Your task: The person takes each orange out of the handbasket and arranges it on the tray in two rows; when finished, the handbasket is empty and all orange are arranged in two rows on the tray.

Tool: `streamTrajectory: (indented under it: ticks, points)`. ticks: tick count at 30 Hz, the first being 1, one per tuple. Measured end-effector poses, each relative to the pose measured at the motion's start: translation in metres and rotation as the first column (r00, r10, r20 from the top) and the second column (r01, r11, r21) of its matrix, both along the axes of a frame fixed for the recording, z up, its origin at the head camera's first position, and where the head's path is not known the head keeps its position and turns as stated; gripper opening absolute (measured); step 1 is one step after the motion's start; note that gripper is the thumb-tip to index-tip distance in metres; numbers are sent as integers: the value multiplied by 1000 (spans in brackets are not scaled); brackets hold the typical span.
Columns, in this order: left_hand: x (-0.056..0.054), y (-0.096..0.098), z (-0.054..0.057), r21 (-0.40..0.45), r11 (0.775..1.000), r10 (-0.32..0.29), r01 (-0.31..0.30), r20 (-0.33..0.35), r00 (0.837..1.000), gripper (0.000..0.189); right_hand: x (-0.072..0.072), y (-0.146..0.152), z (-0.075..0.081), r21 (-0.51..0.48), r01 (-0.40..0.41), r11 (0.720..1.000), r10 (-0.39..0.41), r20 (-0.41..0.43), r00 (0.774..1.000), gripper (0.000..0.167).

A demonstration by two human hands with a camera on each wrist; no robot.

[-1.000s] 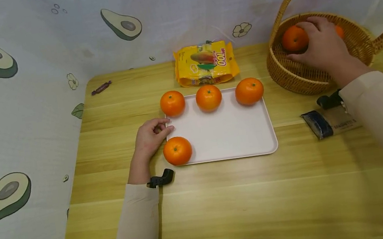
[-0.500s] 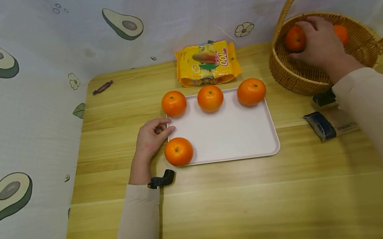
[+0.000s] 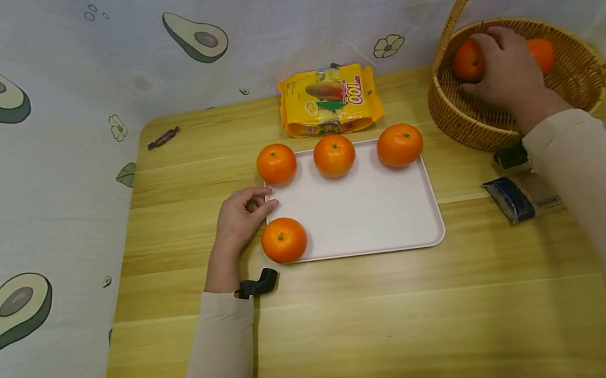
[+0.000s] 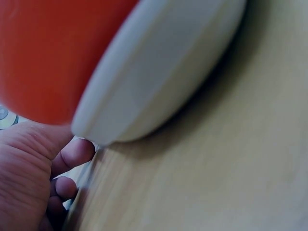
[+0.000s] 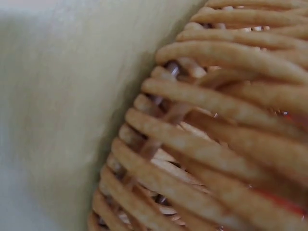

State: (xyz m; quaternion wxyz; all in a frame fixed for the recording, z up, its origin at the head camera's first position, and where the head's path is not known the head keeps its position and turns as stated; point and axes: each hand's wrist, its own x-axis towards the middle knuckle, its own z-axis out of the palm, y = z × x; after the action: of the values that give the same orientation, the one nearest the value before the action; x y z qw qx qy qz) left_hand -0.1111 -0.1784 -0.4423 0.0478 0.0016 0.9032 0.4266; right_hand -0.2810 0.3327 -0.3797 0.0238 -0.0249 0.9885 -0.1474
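Observation:
My right hand point(image 3: 504, 66) reaches into the wicker basket point(image 3: 465, 125) and grips an orange point(image 3: 466, 60); a second orange point(image 3: 542, 54) lies behind it in the basket. My left hand point(image 3: 244, 215) rests on the table with thumb and fingertips touching the left rim of the white tray point(image 3: 375, 218). Three oranges sit along the tray's far edge point(image 3: 276, 163) point(image 3: 334, 155) point(image 3: 399, 145). Another orange point(image 3: 283, 240) sits at the near left corner beside my left hand. In the left wrist view the tray rim point(image 4: 159, 82) and that orange point(image 4: 48, 53) loom close. The right wrist view shows only basket weave point(image 5: 216, 125).
A yellow snack bag point(image 3: 330, 100) lies behind the tray. A small wrapped candy point(image 3: 162, 138) sits at the table's far left corner. A dark packet point(image 3: 520, 197) lies right of the tray, under my right forearm. The avocado-print cloth hangs around the wooden table point(image 3: 411, 327).
My right hand has settled a little further over the orange in the basket. The left hand and the tray's oranges have not moved.

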Motion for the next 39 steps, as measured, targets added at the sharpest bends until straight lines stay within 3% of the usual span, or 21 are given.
streamTrajectory:
  ticks: [28,39]
  points:
    - [0,0,0,18,1000,6,-6,7,1000,27,-3,4,-1,16,-38,999,38,-21,999,78]
    - [0,0,0,10,1000,5,-5,8,1000,29,3,1,5,-6,-38,999,38,-50,998,77]
